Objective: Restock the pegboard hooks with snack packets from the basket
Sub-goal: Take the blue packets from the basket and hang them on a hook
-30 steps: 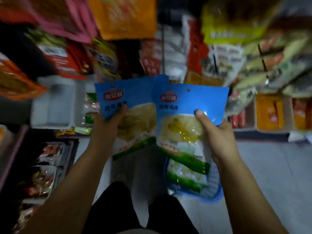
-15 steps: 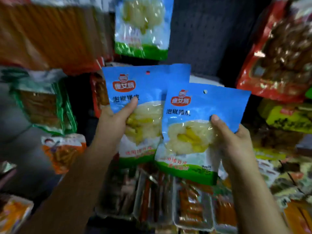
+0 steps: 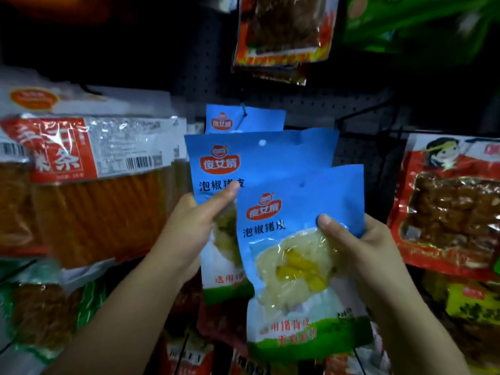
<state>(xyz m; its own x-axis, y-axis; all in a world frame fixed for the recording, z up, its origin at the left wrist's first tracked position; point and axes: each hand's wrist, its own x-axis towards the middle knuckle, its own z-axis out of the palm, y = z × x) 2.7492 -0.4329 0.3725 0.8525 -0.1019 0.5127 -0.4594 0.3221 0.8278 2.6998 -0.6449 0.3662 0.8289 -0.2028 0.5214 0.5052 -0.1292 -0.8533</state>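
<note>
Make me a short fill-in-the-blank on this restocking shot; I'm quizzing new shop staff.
1. Each hand holds one ____ packet.
2. The left hand holds its packet ____ the right hand's packet.
3. A third matching packet already hangs on a ____.

Missing words: blue; behind; hook

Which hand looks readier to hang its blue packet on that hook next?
Probably the left hand: its packet sits just below the hanging blue packet; the right hand's packet is lower.
</note>
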